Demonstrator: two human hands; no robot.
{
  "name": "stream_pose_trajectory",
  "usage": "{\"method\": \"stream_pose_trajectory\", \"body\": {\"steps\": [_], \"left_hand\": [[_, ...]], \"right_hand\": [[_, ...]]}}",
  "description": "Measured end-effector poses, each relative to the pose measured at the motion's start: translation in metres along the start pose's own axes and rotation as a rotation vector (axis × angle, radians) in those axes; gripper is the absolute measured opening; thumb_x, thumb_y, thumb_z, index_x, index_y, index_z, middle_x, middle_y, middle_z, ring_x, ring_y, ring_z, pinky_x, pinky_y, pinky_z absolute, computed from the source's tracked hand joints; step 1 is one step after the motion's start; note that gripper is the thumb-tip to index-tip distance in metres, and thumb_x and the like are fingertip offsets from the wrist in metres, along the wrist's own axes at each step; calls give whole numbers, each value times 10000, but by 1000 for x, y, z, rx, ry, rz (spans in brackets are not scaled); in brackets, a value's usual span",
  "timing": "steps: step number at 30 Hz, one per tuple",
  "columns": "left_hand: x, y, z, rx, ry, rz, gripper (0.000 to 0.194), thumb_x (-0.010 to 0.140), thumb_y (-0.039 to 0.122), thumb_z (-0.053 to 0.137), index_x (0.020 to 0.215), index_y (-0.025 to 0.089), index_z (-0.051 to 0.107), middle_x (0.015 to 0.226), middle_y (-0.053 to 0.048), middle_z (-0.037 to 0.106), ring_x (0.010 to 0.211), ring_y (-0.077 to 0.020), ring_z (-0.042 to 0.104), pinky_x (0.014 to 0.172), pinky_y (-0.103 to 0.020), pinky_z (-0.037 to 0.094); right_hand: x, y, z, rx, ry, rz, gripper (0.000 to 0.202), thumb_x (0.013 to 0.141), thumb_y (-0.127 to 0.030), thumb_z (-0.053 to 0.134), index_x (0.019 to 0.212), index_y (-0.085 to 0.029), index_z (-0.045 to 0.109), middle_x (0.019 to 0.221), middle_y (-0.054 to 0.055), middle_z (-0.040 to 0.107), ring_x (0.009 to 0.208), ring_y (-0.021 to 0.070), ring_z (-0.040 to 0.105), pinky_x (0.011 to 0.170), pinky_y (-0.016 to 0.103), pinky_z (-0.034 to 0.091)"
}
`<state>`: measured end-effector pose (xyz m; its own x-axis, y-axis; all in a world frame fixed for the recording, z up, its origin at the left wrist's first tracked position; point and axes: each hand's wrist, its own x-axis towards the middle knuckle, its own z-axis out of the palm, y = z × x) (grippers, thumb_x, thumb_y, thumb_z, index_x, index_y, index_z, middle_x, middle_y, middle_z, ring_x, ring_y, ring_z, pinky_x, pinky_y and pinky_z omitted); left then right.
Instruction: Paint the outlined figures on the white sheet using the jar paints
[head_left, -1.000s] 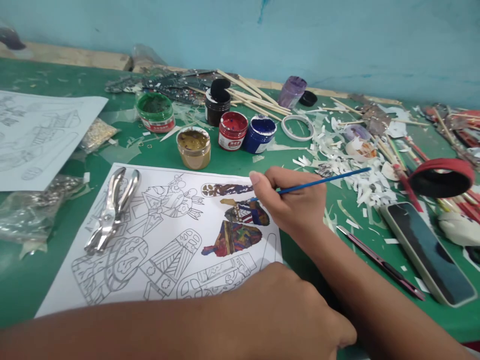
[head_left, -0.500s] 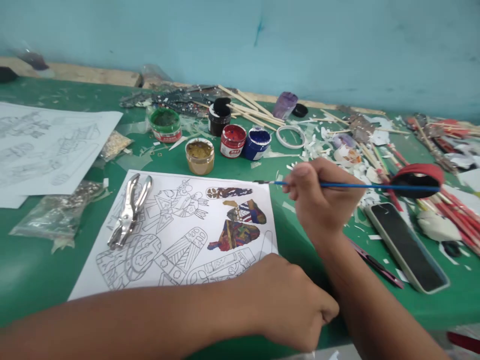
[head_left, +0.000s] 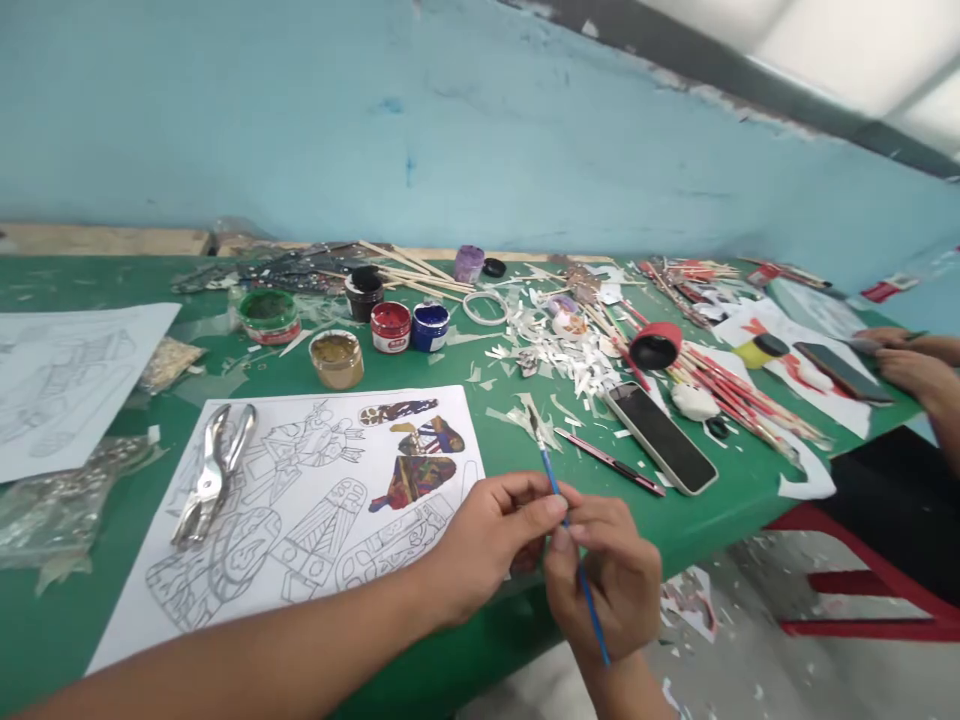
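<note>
Both hands meet at the table's front edge on a thin blue paintbrush [head_left: 592, 610], its dark bristles pointing away from me. My left hand [head_left: 487, 540] pinches the handle between thumb and finger. Just below, my right hand [head_left: 607, 570] grips the same handle. To the left lies a sheet of line drawings [head_left: 315, 520], with several shapes at its right side painted in dark red, blue and brown. A silver hole punch [head_left: 212, 475] rests on the sheet. Behind it stand open paint jars: gold [head_left: 337, 360], red [head_left: 391, 327], blue [head_left: 430, 327], green [head_left: 268, 316] and black [head_left: 365, 292].
White paper scraps [head_left: 574, 355], a pink craft knife [head_left: 611, 462] and a phone [head_left: 664, 440] lie right of the brush. Red-painted sticks [head_left: 739, 390] are beyond. Another person's hands [head_left: 919, 370] are at the far right, above a red stool [head_left: 862, 570]. Another drawing sheet [head_left: 67, 380] lies left.
My right hand has come down toward me, turning the brush from sideways to pointing away. My left hand now pinches the handle too. The view has swung right, bringing in the other person's hands.
</note>
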<state>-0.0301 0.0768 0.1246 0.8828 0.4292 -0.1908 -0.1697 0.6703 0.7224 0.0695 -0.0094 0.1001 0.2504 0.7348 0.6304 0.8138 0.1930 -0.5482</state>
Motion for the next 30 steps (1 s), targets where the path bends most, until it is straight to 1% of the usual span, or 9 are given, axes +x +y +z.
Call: {"method": "stream_pose_trajectory", "body": {"steps": [2,5,7,9,14,18,21,24,30], "left_hand": [[0,0,0,-2,55,-11,526,643,548,854,792,110,604,578,66,461,488,-33,328,489,-197,223],[3,0,-2,-24,79,58,539,613,573,865,748,121,604,484,86,417,459,-42,301,484,-214,209],[4,-1,-5,-32,72,89,529,603,562,875,741,127,608,448,97,390,446,-45,293,487,-221,205],[4,-1,-6,-30,66,71,529,571,540,898,723,131,598,455,96,407,448,-46,318,492,-223,213],[3,2,-5,-10,81,33,568,507,568,909,704,135,599,481,94,427,461,-49,347,493,-232,227],[3,4,-6,16,60,36,569,503,587,900,680,129,612,479,81,441,465,-50,345,488,-236,220],[2,5,-6,-1,39,14,557,479,572,906,647,128,615,473,73,456,466,-50,347,492,-237,226],[-1,6,-3,-2,22,-9,520,416,493,939,620,119,641,515,45,533,505,-56,402,531,-234,274],[-3,3,-7,-54,-204,-170,443,366,352,968,583,127,654,604,5,614,546,-83,490,520,-235,314]], "right_hand": [[1,-2,-2,28,115,-103,441,770,-44,541,1028,-379,414,660,-16,607,591,256,644,573,461,558],[13,17,-9,-44,105,-214,458,728,-46,578,1024,-376,464,774,1,694,634,237,668,593,411,564],[33,39,-14,-204,179,-15,323,782,-110,543,995,-353,530,810,30,692,733,239,678,669,394,553],[66,62,-15,-246,166,72,206,829,-163,488,973,-248,609,757,50,689,643,223,647,628,378,525],[162,90,3,-514,-392,400,351,903,-259,444,1081,-163,731,1026,134,769,839,222,680,733,315,467],[200,93,24,-555,-580,419,231,814,-320,642,886,-156,788,833,135,777,760,231,672,663,295,423],[204,89,28,-543,-659,405,102,734,-234,722,753,-148,773,721,105,754,673,202,637,624,286,406],[197,73,24,-434,-637,370,201,819,-309,666,833,-135,764,797,92,760,681,171,627,622,276,416],[154,26,50,250,-642,252,253,815,-409,688,794,-163,739,716,45,734,576,125,571,574,275,432]]}}
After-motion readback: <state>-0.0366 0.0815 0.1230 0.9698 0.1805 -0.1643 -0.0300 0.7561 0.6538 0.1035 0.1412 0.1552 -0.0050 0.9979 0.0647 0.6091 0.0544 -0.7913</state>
